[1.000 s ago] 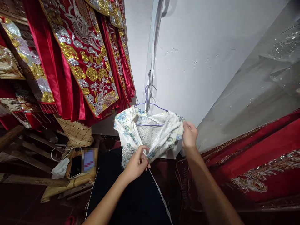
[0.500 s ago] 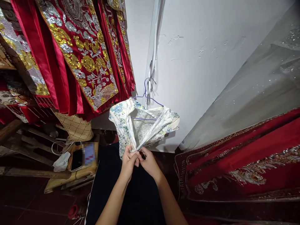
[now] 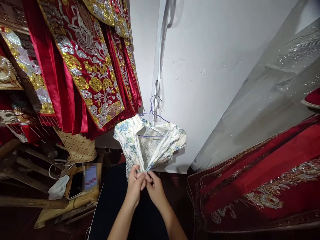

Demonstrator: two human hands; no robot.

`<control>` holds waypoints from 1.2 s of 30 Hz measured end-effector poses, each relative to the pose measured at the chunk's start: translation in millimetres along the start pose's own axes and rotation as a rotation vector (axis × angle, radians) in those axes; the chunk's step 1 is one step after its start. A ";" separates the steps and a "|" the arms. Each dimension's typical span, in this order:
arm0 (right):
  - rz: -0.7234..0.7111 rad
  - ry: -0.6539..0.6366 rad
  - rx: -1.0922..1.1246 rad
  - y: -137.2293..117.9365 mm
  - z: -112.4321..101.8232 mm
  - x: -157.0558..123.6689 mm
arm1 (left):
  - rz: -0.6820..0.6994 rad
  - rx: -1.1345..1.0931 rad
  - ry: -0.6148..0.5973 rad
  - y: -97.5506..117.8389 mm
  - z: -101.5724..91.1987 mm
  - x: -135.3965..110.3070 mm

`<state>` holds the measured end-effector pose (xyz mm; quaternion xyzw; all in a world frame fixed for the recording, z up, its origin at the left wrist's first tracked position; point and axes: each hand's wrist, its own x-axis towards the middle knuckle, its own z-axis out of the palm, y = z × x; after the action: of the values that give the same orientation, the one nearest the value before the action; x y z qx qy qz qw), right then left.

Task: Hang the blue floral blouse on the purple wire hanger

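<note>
A white short-sleeved floral dress (image 3: pixel 128 141) with blue and yellow flowers hangs on a purple wire hanger (image 3: pixel 151 136). Its front gapes in a V, and the pale inside shows. At the foot of this V, my left hand (image 3: pixel 135 183) pinches the fabric with thumb and bent fingers. Right beside it, touching, my right hand (image 3: pixel 153 185) has its fingers closed on the other edge of the opening. Whether a zip pull lies between the fingertips is too small to tell. The lower part of the dress is hidden behind my hands.
Red embroidered garments (image 3: pixel 95 83) hang at upper left. On the left stands a wooden chair (image 3: pixel 90 200) with a phone (image 3: pixel 76 185) and white tissue (image 3: pixel 58 187). A white wall (image 3: pixel 195 100) is ahead. Sheer white cloth (image 3: pixel 240 113) and red beaded fabric (image 3: pixel 250 190) hang right.
The view has shifted, so the dress and both hands sit lower in the picture. The right fingers are drawn in closer around the edge. Both hands stay at the bottom of the V.
</note>
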<state>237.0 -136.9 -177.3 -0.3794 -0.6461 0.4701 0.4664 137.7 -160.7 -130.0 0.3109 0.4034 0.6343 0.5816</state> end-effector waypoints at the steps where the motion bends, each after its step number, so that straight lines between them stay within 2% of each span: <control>1: -0.004 -0.008 -0.025 1.0 -2.0 -1.3 | 0.014 -0.006 0.018 8.7 2.0 3.6; 6: 0.020 0.069 -0.148 13.5 -17.8 -12.0 | 0.216 0.071 0.024 82.4 26.5 30.3; 8: 0.035 0.121 -0.136 15.3 -22.9 -16.9 | 0.246 0.154 -0.041 104.7 34.3 37.8; 9: 0.040 0.128 -0.126 14.5 -24.2 -19.0 | 0.222 0.217 -0.096 109.1 35.6 39.2; 11: 0.045 0.102 -0.111 9.5 -24.4 -21.9 | 0.134 0.387 -0.211 102.4 32.9 36.7; 14: 0.057 0.053 -0.047 -1.3 -20.5 -22.3 | 0.052 0.720 -0.281 66.3 22.6 23.1; 17: 0.061 0.049 0.037 -9.4 -17.5 -19.2 | 0.091 0.972 -0.155 33.8 15.1 11.2; 21: 0.038 0.024 0.006 -12.5 -19.6 -14.4 | 0.150 1.096 -0.027 25.7 11.7 10.4; 26: 0.048 0.005 -0.063 -8.7 -22.0 -14.7 | 0.190 1.069 -0.047 29.7 5.8 13.6; 32: 0.046 0.018 -0.043 -4.1 -17.2 -15.8 | 0.033 0.815 -0.172 22.1 -7.4 14.4; 36: 0.047 -0.014 -0.042 -5.9 -15.6 -14.2 | 0.039 0.710 -0.181 19.8 -8.7 14.5</control>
<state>255.6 -147.7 -173.2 -0.4008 -0.6499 0.4700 0.4429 118.7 -147.6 -118.0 0.5558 0.5395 0.4357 0.4585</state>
